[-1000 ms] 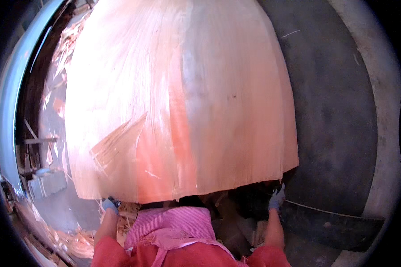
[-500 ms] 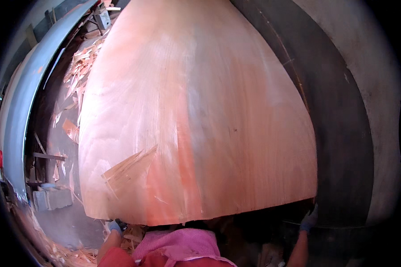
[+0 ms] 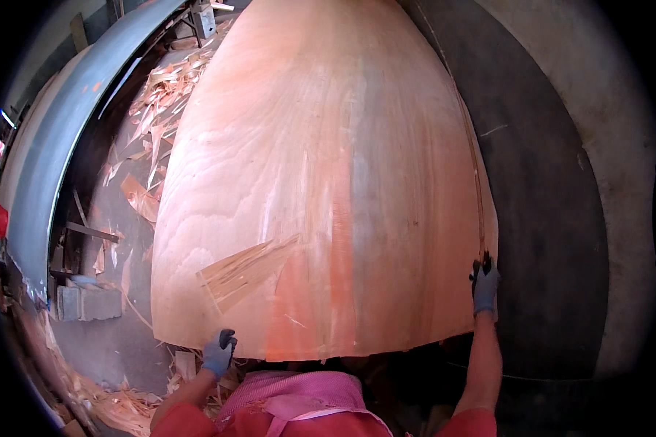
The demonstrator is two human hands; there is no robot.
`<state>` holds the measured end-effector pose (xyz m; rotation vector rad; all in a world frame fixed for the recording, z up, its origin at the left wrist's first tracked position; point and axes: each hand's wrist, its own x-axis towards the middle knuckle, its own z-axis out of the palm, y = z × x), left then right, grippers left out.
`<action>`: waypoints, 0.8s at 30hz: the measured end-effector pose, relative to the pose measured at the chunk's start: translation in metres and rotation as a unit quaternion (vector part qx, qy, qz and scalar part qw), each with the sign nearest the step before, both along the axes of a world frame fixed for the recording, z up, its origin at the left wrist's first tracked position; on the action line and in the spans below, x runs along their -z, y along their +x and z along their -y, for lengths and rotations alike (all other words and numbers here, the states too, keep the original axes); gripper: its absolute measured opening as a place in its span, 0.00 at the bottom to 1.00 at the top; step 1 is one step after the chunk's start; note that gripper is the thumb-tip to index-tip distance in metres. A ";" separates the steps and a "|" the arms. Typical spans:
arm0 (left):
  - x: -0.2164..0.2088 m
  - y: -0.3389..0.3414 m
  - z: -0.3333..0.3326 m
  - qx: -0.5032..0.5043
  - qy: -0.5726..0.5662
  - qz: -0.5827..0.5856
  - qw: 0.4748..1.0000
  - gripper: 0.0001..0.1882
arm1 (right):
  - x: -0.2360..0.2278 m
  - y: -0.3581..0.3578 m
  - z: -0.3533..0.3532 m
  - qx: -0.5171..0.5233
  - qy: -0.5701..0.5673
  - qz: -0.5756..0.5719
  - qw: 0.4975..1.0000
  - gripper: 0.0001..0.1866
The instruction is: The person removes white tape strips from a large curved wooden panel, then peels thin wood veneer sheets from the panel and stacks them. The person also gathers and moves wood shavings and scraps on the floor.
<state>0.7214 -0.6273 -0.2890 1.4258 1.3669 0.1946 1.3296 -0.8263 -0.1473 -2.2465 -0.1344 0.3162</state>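
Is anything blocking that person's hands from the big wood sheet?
Nothing visible. The left hand is at the near edge of the wood sheet, the right hand at its right side. The tan wood patch lies beyond the left hand, not between.

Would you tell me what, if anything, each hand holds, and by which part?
The right hand appears to hold a long thin strip by its near end; whether the left hand holds anything cannot be told.

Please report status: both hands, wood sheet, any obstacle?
Left hand at near edge of wood sheet, grip unclear. Right hand at its right edge. Splintered patch near left. Wood scraps on floor, left.
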 end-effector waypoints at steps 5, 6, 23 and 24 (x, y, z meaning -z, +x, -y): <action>0.000 -0.010 -0.007 0.049 0.089 -0.081 0.992 0.17 | -0.020 0.005 -0.047 -0.058 0.018 0.020 0.998 0.14; 0.003 -0.008 -0.004 0.052 0.078 -0.077 0.993 0.17 | -0.028 -0.001 -0.051 -0.062 0.010 0.014 0.998 0.14; 0.005 0.005 -0.026 0.222 0.079 -0.163 0.958 0.22 | 0.038 -0.109 -0.023 -0.023 0.111 -0.056 0.992 0.24; 0.015 0.001 -0.023 0.127 0.085 -0.069 0.986 0.23 | 0.054 -0.124 -0.034 -0.033 0.088 -0.096 0.991 0.25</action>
